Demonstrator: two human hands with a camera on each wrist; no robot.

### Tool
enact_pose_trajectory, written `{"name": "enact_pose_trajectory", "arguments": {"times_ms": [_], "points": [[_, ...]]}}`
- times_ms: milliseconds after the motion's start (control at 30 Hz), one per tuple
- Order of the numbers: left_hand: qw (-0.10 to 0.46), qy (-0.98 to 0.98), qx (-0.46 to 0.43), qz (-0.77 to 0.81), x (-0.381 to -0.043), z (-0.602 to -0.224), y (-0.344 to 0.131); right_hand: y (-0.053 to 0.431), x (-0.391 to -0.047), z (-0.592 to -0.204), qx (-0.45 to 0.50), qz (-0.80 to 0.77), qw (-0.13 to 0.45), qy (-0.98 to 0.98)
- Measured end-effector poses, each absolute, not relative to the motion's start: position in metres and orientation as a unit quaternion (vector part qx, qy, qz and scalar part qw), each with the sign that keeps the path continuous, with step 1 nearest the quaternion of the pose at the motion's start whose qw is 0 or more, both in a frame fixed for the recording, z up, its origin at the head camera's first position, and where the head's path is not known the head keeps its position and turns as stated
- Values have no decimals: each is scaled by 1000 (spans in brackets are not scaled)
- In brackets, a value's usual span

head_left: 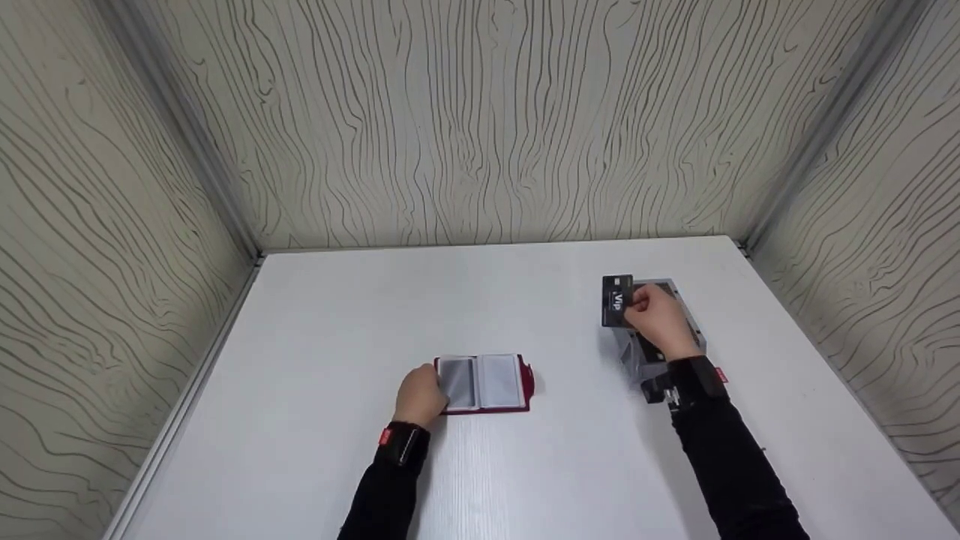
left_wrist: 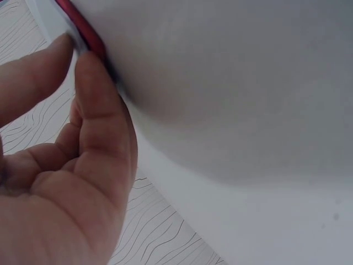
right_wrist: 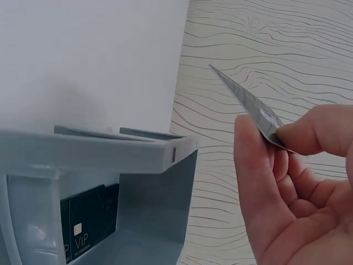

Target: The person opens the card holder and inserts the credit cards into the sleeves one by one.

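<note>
A black VIP card [head_left: 616,300] is pinched between the thumb and fingers of my right hand [head_left: 660,321], raised above a grey plastic holder. In the right wrist view the card [right_wrist: 255,107] appears nearly edge-on. Inside the grey holder [right_wrist: 160,210] stand other dark VIP cards [right_wrist: 91,221]. A red card wallet [head_left: 526,384] lies spread on the table, its clear sleeves [head_left: 499,381] facing up. My left hand [head_left: 418,397] pinches the wallet's left edge; in the left wrist view, thumb and forefinger meet at its red cover [left_wrist: 88,33].
The white table [head_left: 360,307] carries the wallet near its middle and the grey holder at the right. Wood-patterned panels [head_left: 480,127] enclose the back and both sides.
</note>
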State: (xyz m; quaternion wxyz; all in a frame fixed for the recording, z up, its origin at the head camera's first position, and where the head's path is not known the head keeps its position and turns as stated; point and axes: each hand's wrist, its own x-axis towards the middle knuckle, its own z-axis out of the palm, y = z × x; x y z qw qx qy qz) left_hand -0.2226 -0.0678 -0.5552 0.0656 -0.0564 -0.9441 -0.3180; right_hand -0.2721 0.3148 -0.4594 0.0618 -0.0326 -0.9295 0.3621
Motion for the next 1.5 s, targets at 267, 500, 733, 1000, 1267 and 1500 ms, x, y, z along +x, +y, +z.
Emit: {"name": "enact_pose_trajectory", "arguments": {"times_ms": [267, 500, 733, 1000, 1267, 1500], "points": [[64, -946, -58, -314, -223, -556, -67, 300, -274, -465, -33, 378, 59, -923], [67, -947, -59, -309, -223, -557, -68, 287, -275, -469, -32, 422, 33, -905], [55, -945, -52, -317, -224, -558, -68, 274, -274, -473, -24, 418, 30, -908], [60, -947, -55, -311, -224, -558, -68, 254, -275, -480, -17, 425, 25, -904], [64, -949, -58, -304, -224, -556, -68, 230, -272, -492, -15, 471, 13, -882], [84, -941, -65, -320, -222, -557, -68, 213, -268, -499, -12, 479, -1, -878]]}}
